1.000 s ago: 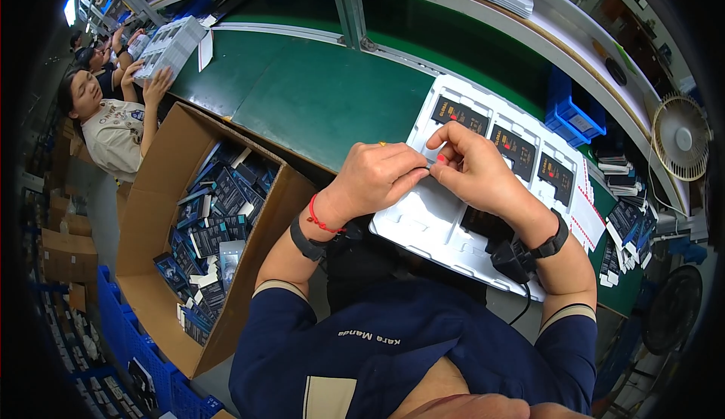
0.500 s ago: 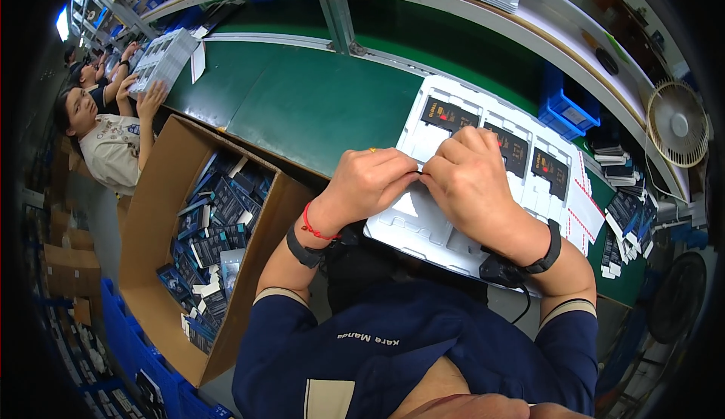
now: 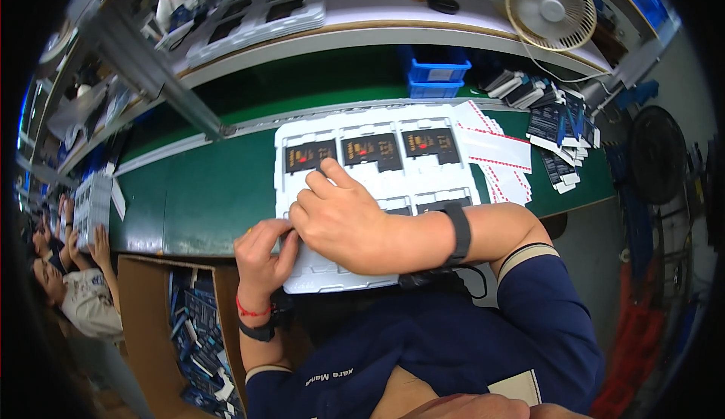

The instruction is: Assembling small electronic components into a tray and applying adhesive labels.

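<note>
A white moulded tray (image 3: 310, 283) lies on the green bench in front of me. Flat black battery-like pieces with orange print sit in its far row, one of them a black piece (image 3: 370, 151) in the middle compartment. More dark pieces show partly in the near row beside my right forearm. My left hand (image 3: 260, 256) is closed in a pinch at the tray's left edge. Above the tray's left part, my right hand (image 3: 336, 219) is also pinched, its fingertips meeting the left's. Something small and dark may be between them; I cannot make it out.
A cardboard box (image 3: 143, 306) of dark blue cartons stands at lower left. Right of the tray lie red-edged white sheets (image 3: 498, 151) and a pile of cartons (image 3: 555, 124). Blue bins (image 3: 436, 71) and a shelf with a fan (image 3: 551, 9) stand behind. Other people (image 3: 87, 298) work left.
The view has swung to the right, so the tray and box appear further left. Both hands stay pinched together over the tray's left part. The near row's dark pieces now show.
</note>
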{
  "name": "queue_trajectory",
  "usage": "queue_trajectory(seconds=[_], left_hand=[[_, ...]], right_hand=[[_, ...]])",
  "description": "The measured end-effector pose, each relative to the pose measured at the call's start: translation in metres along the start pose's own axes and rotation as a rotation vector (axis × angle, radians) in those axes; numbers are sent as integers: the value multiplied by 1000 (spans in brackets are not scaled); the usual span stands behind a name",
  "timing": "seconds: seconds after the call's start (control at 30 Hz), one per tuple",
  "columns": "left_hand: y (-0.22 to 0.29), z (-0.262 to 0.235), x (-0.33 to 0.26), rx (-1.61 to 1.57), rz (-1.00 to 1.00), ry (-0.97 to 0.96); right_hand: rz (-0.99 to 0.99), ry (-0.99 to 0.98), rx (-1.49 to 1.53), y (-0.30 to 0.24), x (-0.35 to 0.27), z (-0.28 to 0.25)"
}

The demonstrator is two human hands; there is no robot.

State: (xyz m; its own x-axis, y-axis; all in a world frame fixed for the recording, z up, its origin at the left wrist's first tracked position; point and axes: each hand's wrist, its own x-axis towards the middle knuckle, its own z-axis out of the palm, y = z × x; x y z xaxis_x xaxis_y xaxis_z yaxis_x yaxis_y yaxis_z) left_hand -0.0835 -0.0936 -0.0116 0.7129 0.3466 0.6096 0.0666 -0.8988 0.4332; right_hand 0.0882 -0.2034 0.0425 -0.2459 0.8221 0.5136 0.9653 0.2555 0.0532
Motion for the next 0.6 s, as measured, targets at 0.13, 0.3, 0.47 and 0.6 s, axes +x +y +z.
queue_trajectory(seconds=[0.13, 0.3, 0.47, 0.6], left_hand=[[8, 4, -4, 33, 68, 29], [15, 2, -8, 11, 62, -128], [20, 4, -8, 40, 47, -85], [17, 3, -14, 85, 23, -27]], right_hand=[[221, 230, 133, 47, -27, -77], [733, 133, -131, 185, -127, -47], [1155, -190, -171, 228, -205, 21], [1133, -187, -192, 224, -213, 48]])
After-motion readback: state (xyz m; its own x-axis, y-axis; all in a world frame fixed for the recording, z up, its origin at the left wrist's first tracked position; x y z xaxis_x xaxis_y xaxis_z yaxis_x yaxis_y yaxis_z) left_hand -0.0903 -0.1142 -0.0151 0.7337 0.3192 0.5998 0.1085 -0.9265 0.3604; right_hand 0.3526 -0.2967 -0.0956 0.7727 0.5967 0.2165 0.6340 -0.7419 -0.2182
